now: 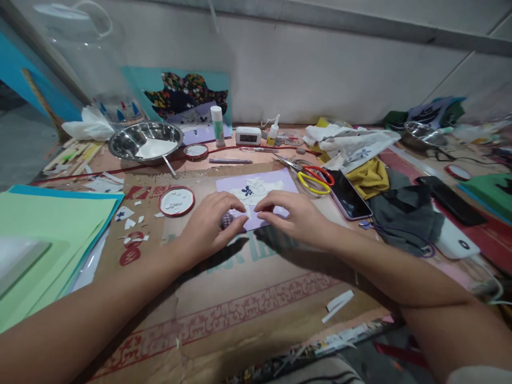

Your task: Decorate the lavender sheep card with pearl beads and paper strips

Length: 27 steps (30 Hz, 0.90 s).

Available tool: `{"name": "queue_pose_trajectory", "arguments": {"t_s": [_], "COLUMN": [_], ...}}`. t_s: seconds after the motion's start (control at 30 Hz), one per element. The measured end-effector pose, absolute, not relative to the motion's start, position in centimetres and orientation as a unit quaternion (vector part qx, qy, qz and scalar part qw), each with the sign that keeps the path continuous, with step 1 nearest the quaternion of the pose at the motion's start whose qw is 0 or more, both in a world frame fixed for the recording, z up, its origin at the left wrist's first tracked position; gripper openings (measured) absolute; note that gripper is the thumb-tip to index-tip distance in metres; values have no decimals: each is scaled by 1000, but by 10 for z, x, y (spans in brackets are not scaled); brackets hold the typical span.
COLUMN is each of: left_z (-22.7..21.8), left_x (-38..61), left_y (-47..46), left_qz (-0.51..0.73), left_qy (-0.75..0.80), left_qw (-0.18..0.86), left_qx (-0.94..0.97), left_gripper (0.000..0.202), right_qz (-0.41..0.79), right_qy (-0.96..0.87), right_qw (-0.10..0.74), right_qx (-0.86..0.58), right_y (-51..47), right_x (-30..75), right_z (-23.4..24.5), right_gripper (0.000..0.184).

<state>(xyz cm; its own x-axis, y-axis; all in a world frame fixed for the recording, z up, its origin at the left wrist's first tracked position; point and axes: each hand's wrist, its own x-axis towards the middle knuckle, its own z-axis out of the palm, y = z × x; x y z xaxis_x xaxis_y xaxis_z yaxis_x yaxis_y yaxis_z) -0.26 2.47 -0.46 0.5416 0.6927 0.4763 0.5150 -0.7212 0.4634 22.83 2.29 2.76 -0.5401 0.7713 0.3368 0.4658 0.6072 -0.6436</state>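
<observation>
Cardboard sheet (pixel 240 288) covers the desk nearest the viewer. White paper strips (pixel 339 304) lie on it, well nearer than the lilac card (pixel 226 186) & off to its R.

Both forearms run in over the cardboard to the card's near edge. L hand (pixel 208 226) sits at the card's near-L corner, fingers curled, thumb & forefinger pinching a small purple studded piece (pixel 227 220) just at the card edge. R hand (pixel 298 218) rests on the card's near-R part, fingers close together w/ tips pressed down on the lilac surface (can't tell if anything is pinched under them).

The card lies flat on the cardboard, mid-desk, w/ white bits & a dark blue flower shape on its middle.

L of the card: a red-rimmed lid (pixel 176 201) holding white beads; further L, a stack of green paper (pixel 44 229). R of the card, touching its far-R corner: scissors (pixel 314 178) w/ red & yellow handles, then a phone (pixel 350 200) face up just beside them.

Beyond the card: a purple pen (pixel 230 160), a smaller red lid (pixel 196 151), then a steel bowl (pixel 144 140) far-L. Behind those, near the wall: a glue stick (pixel 217 125), upright, a small clock (pixel 248 135) & a glue bottle (pixel 273 130).
</observation>
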Motion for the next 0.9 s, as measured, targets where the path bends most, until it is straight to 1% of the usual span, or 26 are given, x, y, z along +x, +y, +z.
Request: {"name": "queue_pose_trajectory", "arguments": {"t_s": [0.1, 0.2, 0.53, 0.67, 0.73, 0.8, 0.9], "left_z": [-5, -5, -7, -8, -8, -9, -10], "left_x": [1, 3, 3, 2, 2, 2, 2], "left_y": [21, 21, 21, 24, 25, 27, 29], "left_qz": [336, 335, 329, 293, 265, 245, 224], "left_qy": [334, 344, 340, 346, 357, 361, 349], "left_qw": [125, 117, 90, 95, 98, 96, 84], "left_qx": [871, 869, 877, 886, 890, 895, 906], "left_gripper": [14, 15, 18, 23, 26, 27, 27], "right_qz": [286, 317, 357, 356, 344, 307, 195], "right_qy": [-825, -806, -777, -781, -791, -810, -848], "right_qw": [345, 356, 326, 320, 319, 309, 270], "right_qx": [-344, -352, -403, -401, -393, -393, -412], "right_y": [20, 21, 18, 19, 22, 30, 48], "right_x": [221, 221, 219, 219, 221, 226, 239], "right_z": [13, 9, 9, 7, 6, 5, 0], "right_gripper": [10, 10, 9, 9, 10, 12, 14]}}
